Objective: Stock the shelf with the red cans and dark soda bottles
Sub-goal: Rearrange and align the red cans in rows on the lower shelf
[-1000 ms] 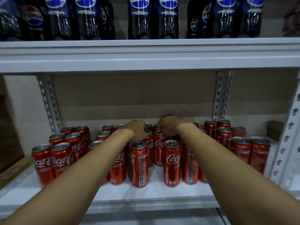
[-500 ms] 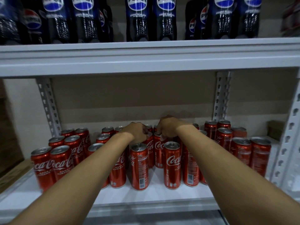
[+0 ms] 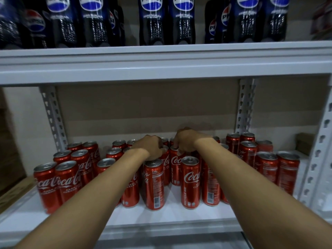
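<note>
Red cans point(image 3: 154, 184) crowded the lower shelf point(image 3: 161, 218) where you reached in with both arms. Your left hand point(image 3: 150, 147) curled its grip over a can top in the middle cluster; your right hand point(image 3: 185, 141) pinched another just beside it. Dark soda bottles point(image 3: 152, 20) lined the upper shelf point(image 3: 161, 62).

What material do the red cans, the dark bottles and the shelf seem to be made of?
Red cans: probably thin metal, glossy printed sides, bare silvery tops with pull tabs.
Dark bottles: likely clear plastic, shiny, ribbed waist, dark drink inside.
Shelf: apparently painted metal, pale grey, with perforated uprights.
</note>
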